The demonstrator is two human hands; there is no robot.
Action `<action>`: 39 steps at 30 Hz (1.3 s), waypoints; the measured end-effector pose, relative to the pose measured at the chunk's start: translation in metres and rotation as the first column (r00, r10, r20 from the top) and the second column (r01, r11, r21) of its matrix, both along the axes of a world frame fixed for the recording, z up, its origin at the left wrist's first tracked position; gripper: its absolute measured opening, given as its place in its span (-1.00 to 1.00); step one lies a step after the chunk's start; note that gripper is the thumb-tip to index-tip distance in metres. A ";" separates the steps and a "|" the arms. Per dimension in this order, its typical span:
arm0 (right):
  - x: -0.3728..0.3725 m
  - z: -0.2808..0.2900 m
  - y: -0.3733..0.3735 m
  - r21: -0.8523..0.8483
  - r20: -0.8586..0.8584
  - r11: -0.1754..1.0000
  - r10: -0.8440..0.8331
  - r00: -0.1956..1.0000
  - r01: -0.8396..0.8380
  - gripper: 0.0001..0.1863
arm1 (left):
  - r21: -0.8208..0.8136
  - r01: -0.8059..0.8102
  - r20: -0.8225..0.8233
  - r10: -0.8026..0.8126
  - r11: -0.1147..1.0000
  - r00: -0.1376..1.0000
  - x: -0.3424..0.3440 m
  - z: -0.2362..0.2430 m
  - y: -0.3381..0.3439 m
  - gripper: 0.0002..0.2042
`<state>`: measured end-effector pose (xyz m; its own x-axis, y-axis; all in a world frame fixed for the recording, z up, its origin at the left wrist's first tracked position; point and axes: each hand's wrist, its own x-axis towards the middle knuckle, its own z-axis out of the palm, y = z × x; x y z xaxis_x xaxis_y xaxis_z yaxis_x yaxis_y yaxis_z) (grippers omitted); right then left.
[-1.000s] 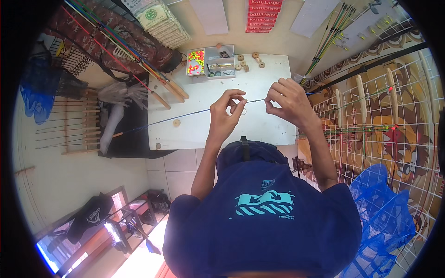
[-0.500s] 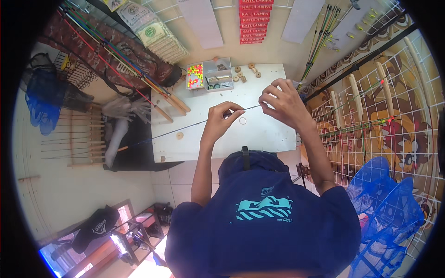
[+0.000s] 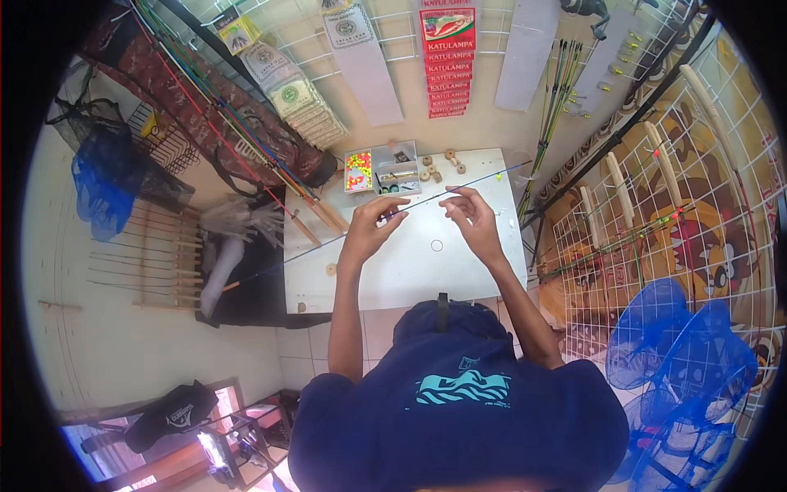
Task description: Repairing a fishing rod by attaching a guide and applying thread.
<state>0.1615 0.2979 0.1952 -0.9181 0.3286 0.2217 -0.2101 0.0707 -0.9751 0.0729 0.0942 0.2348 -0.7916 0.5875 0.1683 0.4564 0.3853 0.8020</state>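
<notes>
A thin blue fishing rod (image 3: 316, 251) slants across the white table (image 3: 393, 283), its far tip reaching past the right edge and its handle end low at the left. My left hand (image 3: 373, 230) is closed round the rod, thumb and fingers pinching it. Farther along, my right hand (image 3: 474, 223) sits beside the rod with its palm turned inward. Its thumb and fingers are apart, and the index fingertip meets or nearly meets the rod. A small thin ring (image 3: 436, 245) lies on the tabletop between my forearms.
A divided plastic box (image 3: 398, 187) with yellow and red bits stands at the table's back, beside several cork-coloured spools (image 3: 450, 154). A small round disc (image 3: 331, 269) lies at the left. Rods (image 3: 238, 123) lean at the left; blue nets (image 3: 680, 353) hang at the right.
My right hand has come off the rod's upper stretch and turned, palm now inward with fingers loosened. My left hand keeps its pinch. The view has tilted, so the table sits lower.
</notes>
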 end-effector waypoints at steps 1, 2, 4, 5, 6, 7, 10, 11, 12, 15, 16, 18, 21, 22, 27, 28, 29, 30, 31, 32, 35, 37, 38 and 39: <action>-0.004 0.004 -0.001 -0.100 0.010 0.994 0.040 0.999 -0.038 -0.71 | -0.002 -0.011 -0.011 0.011 1.000 1.000 0.000 -0.001 -0.006 -0.76; -0.008 0.008 -0.002 -0.199 0.016 0.977 0.080 0.997 -0.075 -0.69 | -0.004 -0.020 -0.021 0.020 1.000 1.000 0.001 -0.003 -0.013 -0.77; -0.014 0.014 -0.007 -0.206 -0.019 0.976 0.062 0.998 -0.065 -0.73 | -0.004 -0.016 -0.063 0.016 1.000 0.998 0.001 -0.005 -0.026 -0.78; -0.016 0.017 -0.010 -0.224 -0.034 0.971 0.073 0.997 -0.079 -0.74 | -0.006 -0.042 -0.078 0.042 0.999 0.996 0.002 -0.005 -0.032 -0.78; -0.017 0.019 -0.012 -0.242 -0.048 0.966 0.083 0.995 -0.093 -0.75 | -0.007 -0.069 -0.092 0.068 0.998 0.993 0.002 -0.006 -0.039 -0.78; -0.016 0.024 -0.014 -0.263 -0.054 0.959 0.093 0.994 -0.104 -0.78 | -0.002 -0.083 -0.076 0.082 0.997 0.994 0.004 -0.005 -0.044 -0.79; -0.017 0.027 -0.019 -0.240 -0.075 0.963 0.108 0.991 -0.123 -0.78 | 0.014 -0.131 -0.155 0.131 0.991 0.979 0.007 -0.010 -0.060 -0.80; -0.017 0.030 -0.021 -0.268 -0.081 0.953 0.124 0.989 -0.141 -0.78 | 0.020 -0.162 -0.062 0.163 0.987 0.985 0.007 -0.013 -0.065 -0.81; -0.018 0.032 -0.022 -0.268 -0.082 0.952 0.127 0.989 -0.144 -0.78 | 0.019 -0.167 -0.100 0.168 0.986 0.981 0.005 -0.016 -0.070 -0.82; -0.015 0.048 -0.031 -0.292 -0.103 0.941 0.150 0.983 -0.174 -0.78 | 0.057 -0.157 -0.155 0.164 0.986 0.974 0.010 -0.010 -0.082 -0.83; -0.015 0.051 -0.030 -0.289 -0.100 0.941 0.154 0.983 -0.177 -0.78 | 0.060 -0.161 -0.152 0.168 0.985 0.974 0.013 -0.006 -0.082 -0.83; -0.017 0.056 -0.026 -0.325 -0.186 0.930 0.116 0.976 -0.172 -0.78 | 0.081 -0.196 -0.122 0.205 0.977 0.971 0.016 0.001 -0.082 -0.84; -0.021 0.075 -0.023 -0.341 -0.218 0.930 0.068 0.974 -0.141 -0.77 | 0.120 -0.211 -0.260 0.236 0.970 0.936 0.013 0.000 -0.095 -0.85; -0.023 0.080 -0.022 -0.346 -0.231 0.928 0.060 0.971 -0.140 -0.78 | 0.163 -0.202 -0.307 0.245 0.966 0.920 0.013 0.002 -0.098 -0.86; -0.038 0.104 -0.022 -0.328 -0.270 0.931 0.071 0.960 -0.161 -0.74 | 0.156 -0.259 -0.315 0.296 0.953 0.902 0.007 0.019 -0.109 -0.85; -0.041 0.108 -0.022 -0.322 -0.280 0.932 0.074 0.957 -0.166 -0.71 | 0.162 -0.263 -0.317 0.302 0.951 0.899 0.005 0.026 -0.107 -0.85; -0.045 0.112 -0.024 -0.317 -0.284 0.933 0.080 0.955 -0.172 -0.71 | 0.158 -0.253 -0.345 0.294 0.954 0.891 0.001 0.034 -0.106 -0.85; -0.049 0.117 -0.027 -0.329 -0.308 0.923 0.095 0.947 -0.200 -0.65 | 0.154 -0.243 -0.374 0.285 0.958 0.883 -0.003 0.043 -0.104 -0.84; -0.052 0.120 -0.030 -0.342 -0.331 0.912 0.111 0.937 -0.229 -0.60 | 0.139 -0.242 -0.393 0.278 0.960 0.877 -0.007 0.051 -0.104 -0.84; -0.055 0.123 -0.034 -0.338 -0.336 0.911 0.118 0.934 -0.237 -0.60 | 0.143 -0.247 -0.398 0.284 0.958 0.872 -0.011 0.060 -0.104 -0.84; -0.066 0.131 -0.045 -0.262 -0.305 0.929 0.175 0.936 -0.259 -0.52 | 0.154 -0.210 -0.399 0.255 0.965 0.881 -0.022 0.091 -0.099 -0.85; -0.074 0.138 -0.052 -0.239 -0.326 0.933 0.184 0.927 -0.269 -0.52 | 0.204 -0.189 -0.398 0.258 0.960 0.881 -0.031 0.102 -0.096 -0.86; -0.078 0.141 -0.055 -0.219 -0.338 0.936 0.191 0.922 -0.275 -0.53 | 0.251 -0.170 -0.387 0.259 0.953 0.885 -0.033 0.109 -0.093 -0.86; -0.083 0.145 -0.057 -0.196 -0.343 0.943 0.193 0.919 -0.271 -0.55 | 0.218 -0.190 -0.416 0.267 0.957 0.869 -0.035 0.117 -0.093 -0.88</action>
<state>0.0789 0.2406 0.3400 -0.8697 0.1933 0.4541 -0.4907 -0.2400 -0.8376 0.0376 0.0009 0.3521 -0.7228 0.3326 0.6058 0.6897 0.4023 0.6021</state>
